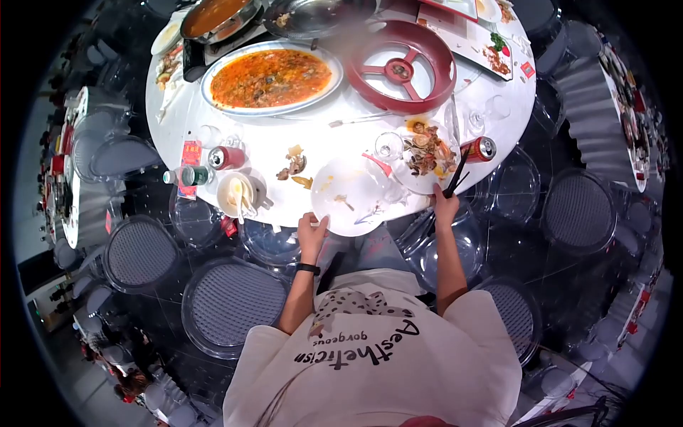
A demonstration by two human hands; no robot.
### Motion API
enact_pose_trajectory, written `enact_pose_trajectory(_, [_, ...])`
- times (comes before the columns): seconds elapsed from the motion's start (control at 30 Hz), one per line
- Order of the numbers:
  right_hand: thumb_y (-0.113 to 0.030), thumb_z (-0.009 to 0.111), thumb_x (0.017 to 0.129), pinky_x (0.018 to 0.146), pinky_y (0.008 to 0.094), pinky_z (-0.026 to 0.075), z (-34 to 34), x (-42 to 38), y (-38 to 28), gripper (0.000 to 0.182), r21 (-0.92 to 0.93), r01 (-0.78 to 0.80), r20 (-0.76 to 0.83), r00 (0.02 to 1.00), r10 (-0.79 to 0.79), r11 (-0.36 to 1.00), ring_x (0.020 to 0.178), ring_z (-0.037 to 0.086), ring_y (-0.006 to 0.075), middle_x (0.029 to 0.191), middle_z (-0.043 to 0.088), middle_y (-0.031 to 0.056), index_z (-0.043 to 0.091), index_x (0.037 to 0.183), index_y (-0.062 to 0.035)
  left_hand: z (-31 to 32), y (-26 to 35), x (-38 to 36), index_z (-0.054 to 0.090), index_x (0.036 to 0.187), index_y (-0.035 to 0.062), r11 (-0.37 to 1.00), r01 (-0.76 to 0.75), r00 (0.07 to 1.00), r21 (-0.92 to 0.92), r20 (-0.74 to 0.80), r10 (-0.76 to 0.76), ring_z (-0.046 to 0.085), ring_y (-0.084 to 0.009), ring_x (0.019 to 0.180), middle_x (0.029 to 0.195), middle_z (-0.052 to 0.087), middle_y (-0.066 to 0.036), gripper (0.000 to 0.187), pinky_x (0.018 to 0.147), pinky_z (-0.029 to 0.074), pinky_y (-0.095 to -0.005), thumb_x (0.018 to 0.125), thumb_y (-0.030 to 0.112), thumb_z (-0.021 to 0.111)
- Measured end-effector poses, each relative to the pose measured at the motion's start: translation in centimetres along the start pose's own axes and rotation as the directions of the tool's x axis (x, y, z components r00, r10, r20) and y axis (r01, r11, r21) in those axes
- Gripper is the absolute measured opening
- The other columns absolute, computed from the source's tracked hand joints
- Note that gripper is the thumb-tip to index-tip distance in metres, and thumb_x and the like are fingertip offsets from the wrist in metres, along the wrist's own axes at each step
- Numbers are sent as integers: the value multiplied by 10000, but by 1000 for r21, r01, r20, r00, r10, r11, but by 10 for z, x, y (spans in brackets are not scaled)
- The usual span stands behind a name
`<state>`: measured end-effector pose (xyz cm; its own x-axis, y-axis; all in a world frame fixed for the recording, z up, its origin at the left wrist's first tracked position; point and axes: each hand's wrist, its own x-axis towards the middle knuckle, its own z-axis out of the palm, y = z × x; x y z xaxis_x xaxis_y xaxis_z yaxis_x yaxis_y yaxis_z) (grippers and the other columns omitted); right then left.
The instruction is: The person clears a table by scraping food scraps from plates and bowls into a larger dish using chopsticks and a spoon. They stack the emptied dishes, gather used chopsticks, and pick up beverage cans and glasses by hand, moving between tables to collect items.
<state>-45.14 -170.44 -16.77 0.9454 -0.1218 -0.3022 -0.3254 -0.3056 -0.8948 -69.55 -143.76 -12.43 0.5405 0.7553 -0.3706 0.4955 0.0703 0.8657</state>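
Observation:
My left hand (311, 233) is closed on the near left rim of a white plate (341, 181) with a few food smears, which overhangs the table's front edge. My right hand (445, 206) is closed at the near rim of a second plate (407, 179), piled with food scraps (429, 151). Black chopsticks (459, 174) stick up beside the fingers of that hand. A red can (480, 149) lies just past the chopsticks. Between the two plates are a glass (388, 146) and a red-handled spoon (377, 164).
Left of the plates are loose scraps (293, 164), a bowl with a spoon (236, 195), a red can (226, 157) and a bottle (193, 176). Farther back sit an oval dish of red stew (270, 77) and a red ring-shaped stand (434, 78). Clear chairs (235, 306) surround me.

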Motion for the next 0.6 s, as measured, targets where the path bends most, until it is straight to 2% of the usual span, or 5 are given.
enact_pose_trajectory(0.2, [-92,594,878,367,228,261,1,-28,-45,149,374,-119,162,985,62,920,395,381,64,529,446,-38,480,783,-76,8,-13,22,540,886,32,971,215,976,-107,56,-210,611,-103,643,827,613,-49,161,531,495,-216,831,90,679])
enact_pose_trajectory(0.23, [-82,578,882,361,236,253,1,-29,-51,158,425,-123,163,985,58,897,381,368,72,525,435,-42,465,772,-86,9,-11,23,533,922,32,936,251,967,-248,115,-229,612,-105,694,860,614,-49,153,555,498,-222,840,69,656])
enact_pose_trajectory(0.3, [-65,559,877,353,232,256,-5,-31,-45,58,469,-124,158,986,55,874,375,362,80,570,465,-23,506,852,-58,10,-8,22,520,995,31,802,330,941,-498,239,-239,615,-107,794,926,615,-47,165,601,504,-233,856,28,610])
enact_pose_trajectory(0.4, [-49,555,857,345,221,254,-16,-37,-47,97,534,-135,121,989,82,835,376,365,80,637,505,-1,533,950,-34,6,-9,18,493,1033,37,798,304,946,-520,263,-189,616,-136,899,969,621,-59,190,718,534,-260,863,-28,548])
enact_pose_trajectory(0.6, [-63,571,859,325,210,243,-40,-58,-53,124,490,-131,87,991,101,862,378,379,69,686,544,22,538,965,-9,-18,7,-2,443,1228,6,596,322,944,-736,299,-141,597,-211,1040,1164,582,-119,416,869,514,-316,829,-44,552])
